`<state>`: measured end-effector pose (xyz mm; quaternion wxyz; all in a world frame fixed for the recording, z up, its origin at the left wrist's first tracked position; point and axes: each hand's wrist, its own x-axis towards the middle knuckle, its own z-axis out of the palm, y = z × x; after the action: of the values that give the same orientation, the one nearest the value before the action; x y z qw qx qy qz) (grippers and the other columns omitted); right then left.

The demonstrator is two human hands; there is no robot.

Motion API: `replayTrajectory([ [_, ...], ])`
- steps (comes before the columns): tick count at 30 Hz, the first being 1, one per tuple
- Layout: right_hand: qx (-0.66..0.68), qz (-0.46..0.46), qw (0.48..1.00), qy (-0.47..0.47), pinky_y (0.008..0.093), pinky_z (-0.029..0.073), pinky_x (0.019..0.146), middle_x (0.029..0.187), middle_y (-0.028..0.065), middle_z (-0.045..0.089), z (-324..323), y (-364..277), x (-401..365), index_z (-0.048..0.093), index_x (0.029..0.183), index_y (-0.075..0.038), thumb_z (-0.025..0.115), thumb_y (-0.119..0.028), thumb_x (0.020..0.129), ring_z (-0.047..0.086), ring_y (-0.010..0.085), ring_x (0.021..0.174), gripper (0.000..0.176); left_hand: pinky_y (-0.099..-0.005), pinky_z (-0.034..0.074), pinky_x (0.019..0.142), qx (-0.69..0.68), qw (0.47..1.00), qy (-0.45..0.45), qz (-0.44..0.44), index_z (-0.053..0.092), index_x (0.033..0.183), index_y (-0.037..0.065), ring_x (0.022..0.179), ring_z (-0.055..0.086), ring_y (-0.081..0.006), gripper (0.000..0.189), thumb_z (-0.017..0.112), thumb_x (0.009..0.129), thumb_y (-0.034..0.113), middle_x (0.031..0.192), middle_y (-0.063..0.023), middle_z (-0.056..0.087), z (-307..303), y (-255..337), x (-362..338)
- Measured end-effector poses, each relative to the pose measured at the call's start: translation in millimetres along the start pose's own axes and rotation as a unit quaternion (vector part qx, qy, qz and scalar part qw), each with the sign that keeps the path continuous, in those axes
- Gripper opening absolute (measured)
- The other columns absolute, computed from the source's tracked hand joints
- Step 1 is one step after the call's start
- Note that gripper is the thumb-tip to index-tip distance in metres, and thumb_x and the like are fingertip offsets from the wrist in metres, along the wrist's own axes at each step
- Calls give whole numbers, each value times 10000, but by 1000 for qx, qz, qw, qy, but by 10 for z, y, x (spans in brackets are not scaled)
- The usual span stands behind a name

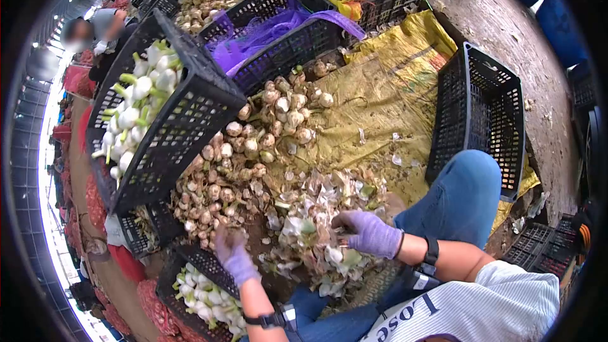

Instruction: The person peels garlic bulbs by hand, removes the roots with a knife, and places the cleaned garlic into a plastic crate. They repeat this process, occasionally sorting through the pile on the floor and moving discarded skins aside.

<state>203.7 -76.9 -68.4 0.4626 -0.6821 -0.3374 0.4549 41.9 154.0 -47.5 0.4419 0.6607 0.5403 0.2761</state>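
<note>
Yellow sheet [380,107], garlic bulbs [214,191] beside left fingers [223,245]

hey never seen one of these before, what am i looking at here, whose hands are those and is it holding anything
There is no robot here. The single picture comes from a camera on a person's head, looking forward and down; the lens bends the edges. The two hands in purple gloves are that person's own.

On the ground lies a yellow sheet, with a pile of what look like garlic bulbs and a heap of papery peelings. Whiter bulbs fill a tilted black crate, and purple netting lies at the top.

The left hand is at the near edge of the pile, blurred. The right hand is over the peelings, fingers curled. I can't tell whether either one holds anything.
</note>
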Motion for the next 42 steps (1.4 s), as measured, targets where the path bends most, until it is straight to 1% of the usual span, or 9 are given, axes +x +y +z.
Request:
replayTrajectory([
  [5,265,159,950,-42,308,387,915,1182,84,509,-185,15,176,449,1219,-21,478,-255,898,498,164,1054,398,-312,368,929,159,978,-126,54,388,1272,48,1168,392,-267,580,571,732,-61,1314,-151,348,1255,-459,1158],
  [7,184,22,982,21,345,439,797,1041,167,569,-60,306,250,458,1203,-55,452,-308,882,571,277,962,409,-332,352,948,234,951,-134,149,364,1300,97,1195,367,-307,621,558,729,-52,1344,-168,306,1629,-909,1693],
  [13,308,40,951,11,329,423,846,1125,116,554,-61,340,253,429,1232,-75,552,-456,807,552,247,1024,585,-350,383,909,78,986,-117,-93,398,1259,147,1119,442,-333,625,595,694,-33,1237,-204,420,2160,-925,2237],
  [15,275,41,960,14,317,429,840,1112,111,562,-69,297,264,421,1236,-57,603,-400,792,547,193,1033,590,-315,422,836,424,876,-142,178,432,1202,105,1003,517,-276,580,643,672,-2,1100,-187,513,1971,-763,1941],
  [18,383,29,923,27,312,432,833,1065,135,577,-86,159,254,443,1217,-32,618,-281,799,553,169,996,517,-271,461,759,136,972,-174,78,452,1122,23,831,548,-182,521,650,643,-25,980,-96,555,1755,-434,1394],
  [23,256,-14,961,103,302,428,838,1055,123,571,-118,-101,79,513,1141,-4,569,-220,829,544,182,963,384,-278,470,768,-251,905,-328,-102,398,1170,-7,876,532,-184,587,671,660,91,1089,-93,500,967,245,-105],
  [31,390,-59,918,-46,218,426,681,877,-3,548,149,-589,-460,514,1086,15,638,-286,789,495,74,796,441,-376,425,811,163,878,-161,419,476,1086,51,911,506,-284,627,768,545,175,995,-122,492,114,842,-1438],
  [40,342,-59,928,-133,223,449,640,802,24,592,53,-808,-861,559,1012,22,678,-337,739,540,82,716,466,-401,443,813,84,878,-160,443,475,1107,56,934,518,-305,636,783,567,190,1052,-142,500,-219,728,-1801],
  [42,311,-61,939,-133,234,448,639,779,31,599,50,-839,-882,566,993,33,641,-236,792,541,91,699,344,-380,479,780,-220,934,-240,145,479,1117,53,931,537,-283,605,754,636,294,1059,-127,521,-173,635,-1910],
])
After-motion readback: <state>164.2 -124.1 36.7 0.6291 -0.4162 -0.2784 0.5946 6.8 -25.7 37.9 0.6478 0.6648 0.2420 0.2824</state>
